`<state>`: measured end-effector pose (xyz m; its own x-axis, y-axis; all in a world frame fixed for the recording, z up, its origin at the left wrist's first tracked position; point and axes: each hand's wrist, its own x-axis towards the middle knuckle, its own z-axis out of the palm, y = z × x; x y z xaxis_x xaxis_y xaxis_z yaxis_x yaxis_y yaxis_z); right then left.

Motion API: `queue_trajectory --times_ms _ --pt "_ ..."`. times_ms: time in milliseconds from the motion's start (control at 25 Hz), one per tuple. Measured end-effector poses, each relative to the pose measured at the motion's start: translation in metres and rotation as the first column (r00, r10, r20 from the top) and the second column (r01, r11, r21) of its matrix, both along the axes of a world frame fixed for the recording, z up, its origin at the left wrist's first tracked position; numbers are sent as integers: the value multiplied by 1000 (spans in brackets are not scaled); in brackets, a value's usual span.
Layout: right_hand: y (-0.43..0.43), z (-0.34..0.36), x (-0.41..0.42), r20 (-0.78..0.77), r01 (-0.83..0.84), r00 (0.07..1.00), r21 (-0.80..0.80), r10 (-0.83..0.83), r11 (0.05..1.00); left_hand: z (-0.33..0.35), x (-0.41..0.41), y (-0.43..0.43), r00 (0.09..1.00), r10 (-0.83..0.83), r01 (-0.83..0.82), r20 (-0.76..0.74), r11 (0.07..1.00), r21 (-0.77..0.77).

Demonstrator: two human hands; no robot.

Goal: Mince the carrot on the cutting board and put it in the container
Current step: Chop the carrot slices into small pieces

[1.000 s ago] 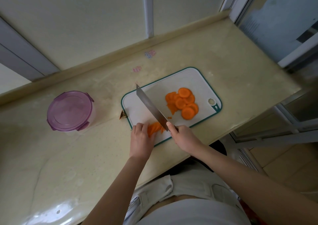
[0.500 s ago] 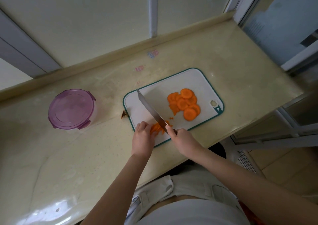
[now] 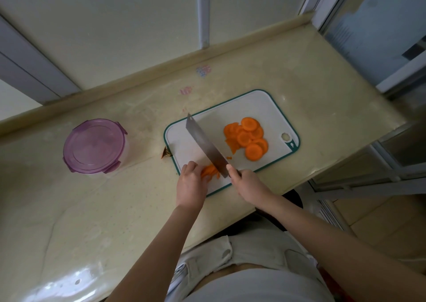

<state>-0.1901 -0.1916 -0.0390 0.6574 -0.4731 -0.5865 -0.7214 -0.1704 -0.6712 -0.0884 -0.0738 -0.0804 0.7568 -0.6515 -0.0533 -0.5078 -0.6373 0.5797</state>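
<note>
A white cutting board (image 3: 265, 108) with a teal rim lies on the beige counter. Several round carrot slices (image 3: 247, 138) are piled on its right half. Near the board's front edge my left hand (image 3: 191, 184) holds down a small stack of carrot slices (image 3: 209, 170) with curled fingers. My right hand (image 3: 250, 183) grips the handle of a cleaver (image 3: 205, 146), whose blade cuts into that stack and points away to the left. The round container (image 3: 95, 148) with a purple clip lid stands closed on the counter, left of the board.
A small brown carrot scrap (image 3: 166, 155) lies at the board's left edge. The counter (image 3: 115, 209) ends at a wall behind and drops off on the right, where a window frame stands. Its front edge runs diagonally by my body.
The cleaver's blade has gone down into the carrot stack under my left hand and shifted slightly left. The pile on the right and the container have not moved.
</note>
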Motion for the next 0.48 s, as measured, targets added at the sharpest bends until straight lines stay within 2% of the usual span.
queue_trajectory --times_ms 80,320,480 --pt "-5 1 -1 22 18 1000 73 -19 997 2 -1 0 1000 7 -7 -2 1000 12" --pt "9 4 1 84 45 996 -25 -43 999 6 -1 -1 1000 7 -5 -28 996 86" --pt "10 12 -3 70 16 997 -41 -13 999 9 -3 1 999 27 -23 -44 995 93"
